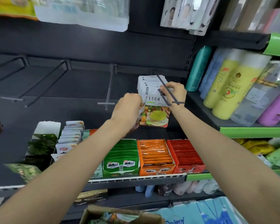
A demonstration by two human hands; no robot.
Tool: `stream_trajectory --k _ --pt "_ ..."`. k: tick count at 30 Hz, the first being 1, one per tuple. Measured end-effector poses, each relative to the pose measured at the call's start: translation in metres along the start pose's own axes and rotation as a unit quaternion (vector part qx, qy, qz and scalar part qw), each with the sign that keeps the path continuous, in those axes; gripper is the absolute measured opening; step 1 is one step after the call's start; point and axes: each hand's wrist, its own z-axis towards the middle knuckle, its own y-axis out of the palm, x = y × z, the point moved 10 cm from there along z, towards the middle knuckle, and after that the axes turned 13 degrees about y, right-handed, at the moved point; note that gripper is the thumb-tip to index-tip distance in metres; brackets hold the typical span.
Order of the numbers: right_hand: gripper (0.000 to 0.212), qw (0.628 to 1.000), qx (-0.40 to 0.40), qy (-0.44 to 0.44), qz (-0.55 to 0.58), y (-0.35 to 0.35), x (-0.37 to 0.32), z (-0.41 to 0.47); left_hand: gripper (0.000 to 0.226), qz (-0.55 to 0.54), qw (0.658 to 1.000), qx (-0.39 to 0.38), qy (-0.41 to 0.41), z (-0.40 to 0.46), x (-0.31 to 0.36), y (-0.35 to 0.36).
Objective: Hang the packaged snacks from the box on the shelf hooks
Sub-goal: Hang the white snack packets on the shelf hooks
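White-topped snack packets (153, 101) hang upright, long axis vertical, on a shelf hook (166, 89); both hands (128, 107) (174, 92) pinch the front packet's top edge, the cardboard box (120, 215) cut off below.

— What reads on the front snack packet (153, 109)?
— "星型软糖"; at seven o'clock from it, the green sachets (120, 164) say "亲嘴烧".
— And the blue bag (200, 212)?
— Script, unclear.

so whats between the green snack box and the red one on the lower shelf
In the head view, an orange display box of flat orange packets sits between the green snack box and the red box, side by side with both along the shelf's front edge.
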Motion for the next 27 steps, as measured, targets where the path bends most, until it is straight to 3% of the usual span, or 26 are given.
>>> stream_trajectory --k 6,9,13,16,19,23,27 --pt "0.020 0.996 0.023 -0.044 -0.080 -0.006 -0.005 0.001 0.022 -0.042 0.999 -0.003 0.023 -0.001 0.007 0.002" --pt "0.032 0.999 0.025 -0.016 -0.031 -0.030 0.012 -0.028 0.012 -0.119 0.990 -0.037 0.065 -0.004 0.025 0.009" --pt "0.029 0.977 -0.119 0.135 0.113 -0.043 0.046 -0.085 0.008 -0.182 0.978 -0.048 0.093 -0.012 0.052 0.012" --pt "0.023 0.961 -0.191 0.125 0.159 -0.051 0.045 -0.118 0.017 -0.246 0.966 -0.021 0.073 -0.017 0.064 0.011" --pt "0.009 0.976 -0.162 0.064 0.128 -0.065 0.036 -0.123 0.020 -0.283 0.958 0.010 0.037 -0.017 0.069 0.012" --pt "0.012 0.974 -0.096 0.075 0.189 -0.082 0.031 -0.114 0.014 -0.284 0.955 0.078 -0.028 -0.023 0.047 0.004" --pt "0.008 0.976 -0.086 0.077 0.185 -0.081 0.029 -0.104 0.004 -0.301 0.942 0.129 -0.066 -0.030 0.027 -0.004"
